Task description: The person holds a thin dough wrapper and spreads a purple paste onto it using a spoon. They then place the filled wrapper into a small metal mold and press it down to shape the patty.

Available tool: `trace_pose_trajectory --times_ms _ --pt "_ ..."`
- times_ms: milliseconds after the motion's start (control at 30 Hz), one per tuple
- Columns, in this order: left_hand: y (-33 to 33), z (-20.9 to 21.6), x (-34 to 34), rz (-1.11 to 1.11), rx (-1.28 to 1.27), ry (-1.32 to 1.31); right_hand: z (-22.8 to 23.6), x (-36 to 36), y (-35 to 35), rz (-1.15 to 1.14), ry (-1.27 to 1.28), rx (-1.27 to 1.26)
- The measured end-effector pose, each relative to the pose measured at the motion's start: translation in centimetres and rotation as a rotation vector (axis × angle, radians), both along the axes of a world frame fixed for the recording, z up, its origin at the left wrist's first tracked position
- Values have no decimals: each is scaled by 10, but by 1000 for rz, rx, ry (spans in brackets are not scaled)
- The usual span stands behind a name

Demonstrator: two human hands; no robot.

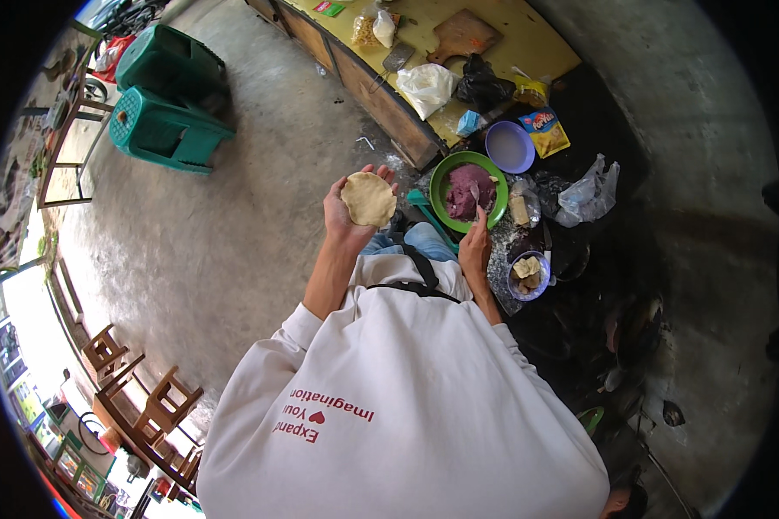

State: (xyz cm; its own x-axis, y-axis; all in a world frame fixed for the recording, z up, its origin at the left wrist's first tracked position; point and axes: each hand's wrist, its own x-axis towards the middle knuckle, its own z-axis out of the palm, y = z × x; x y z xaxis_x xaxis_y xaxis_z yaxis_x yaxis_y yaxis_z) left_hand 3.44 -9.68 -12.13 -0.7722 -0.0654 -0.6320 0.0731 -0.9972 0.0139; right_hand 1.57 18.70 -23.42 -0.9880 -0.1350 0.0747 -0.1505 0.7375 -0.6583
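On the upturned palm of my left hand (349,221) lies a flat, round disc of pale dough (370,200), my fingers spread beneath it. My right hand (474,246) is closed round the handle of a spoon (475,194), its tip in the purple mash (464,187); the bowl of the spoon is not clear. This mash fills part of a green bowl (436,204) to the right of the dough disc. Nearest to my right wrist stands a small bowl (541,291) with pale dough pieces (525,270) and brownish lumps.
A purple bowl of cloudy liquid (511,147), a yellow packet (545,133) and crumpled plastic bags (589,195) crowd the right side. Farther back, a yellow-topped table (528,43) carries a wooden board (465,36) and a white bag (428,88). Green stools (169,130) stand at far left.
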Motion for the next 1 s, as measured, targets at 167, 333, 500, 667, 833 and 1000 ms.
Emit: trace_pose_trajectory --times_ms 167,333,500,667,833,1000 --pt "0 1 -4 -5 -10 -12 1 -9 3 2 -167 95" --pt "0 0 -7 -15 -22 12 4 -16 7 36 -55 47" --pt "4 0 -12 -20 -22 5 7 -20 6 115 -69 46" --pt "10 -2 -12 -8 -30 37 10 -26 9 76 -70 7" --pt "22 -1 -17 -11 -36 22 8 -35 16 208 -88 49" --pt "36 9 -23 -12 -52 -4 6 -42 25 171 -83 6"
